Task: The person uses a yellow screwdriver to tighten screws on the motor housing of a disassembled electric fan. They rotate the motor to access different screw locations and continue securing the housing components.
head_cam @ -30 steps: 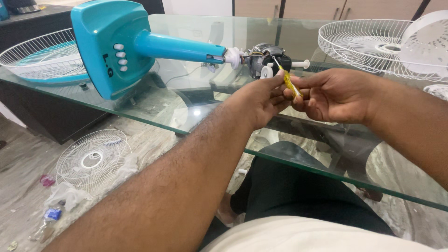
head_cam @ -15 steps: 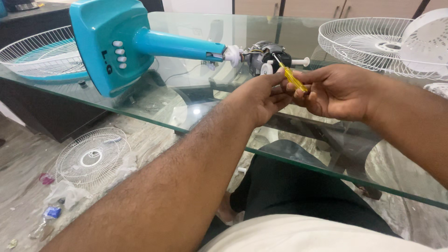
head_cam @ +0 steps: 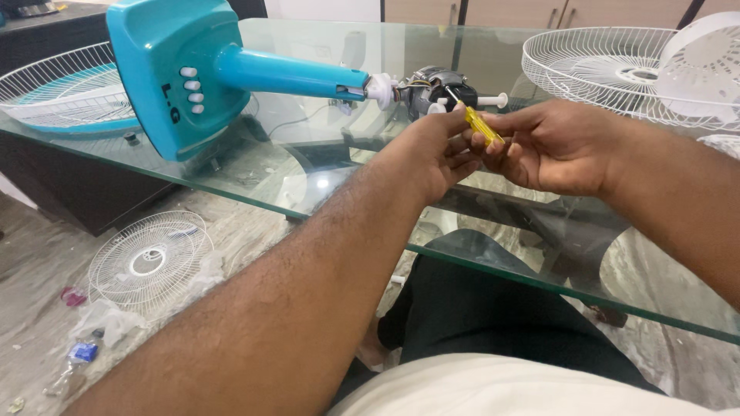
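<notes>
Both hands meet over the glass worktop (head_cam: 254,202), just in front of the bare fan motor (head_cam: 432,83). The right hand (head_cam: 559,146) has its grip closed on the yellow handle of a small screwdriver (head_cam: 479,123), whose thin metal shaft slants up and left toward the motor. The left hand (head_cam: 435,150) has its fingers curled against the same handle, touching the right hand's fingertips; whether it truly clamps the tool cannot be told. The motor sits at the end of a teal fan stand (head_cam: 231,73) lying on its side on the worktop, its base with white buttons to the left. A white wire guard (head_cam: 586,65) lies on the worktop at the right, and another guard (head_cam: 146,258) rests on the floor below.
</notes>
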